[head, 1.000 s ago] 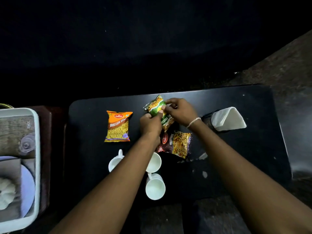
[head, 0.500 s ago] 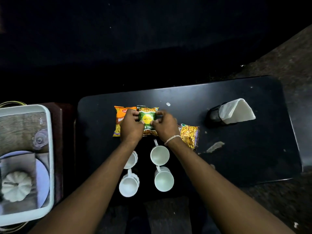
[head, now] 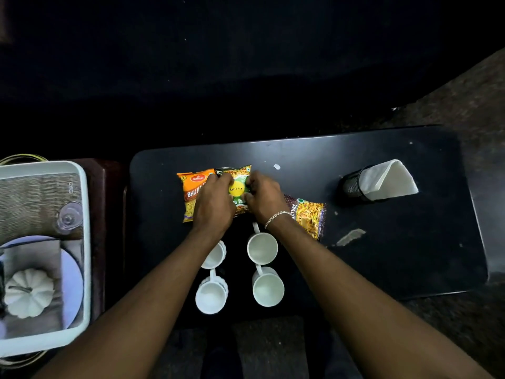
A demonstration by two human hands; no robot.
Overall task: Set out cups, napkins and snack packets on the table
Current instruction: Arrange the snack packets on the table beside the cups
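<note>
On the black table (head: 396,258) my left hand (head: 211,206) and my right hand (head: 263,198) both grip a green-and-yellow snack packet (head: 238,187) that rests on the table. It overlaps the right edge of an orange Bhujia packet (head: 192,188). A dark brown mixture packet (head: 310,217) lies to the right, partly under my right wrist. Several white cups stand near the front edge: one (head: 261,248), another (head: 268,288), a third (head: 211,294), and one (head: 216,255) half hidden by my left forearm. A black mesh holder (head: 352,186) with white napkins (head: 388,180) lies tipped at the right.
A white tray (head: 84,242) at the left holds a woven mat, an upturned glass (head: 69,218), a plate and a white pumpkin (head: 28,294). Small paper scraps (head: 351,236) lie on the table's right half. The surroundings beyond the table are dark.
Both hands carried the green packet from mid-table leftward and set it down beside the orange packet. The mixture packet, once hidden, now shows at the right.
</note>
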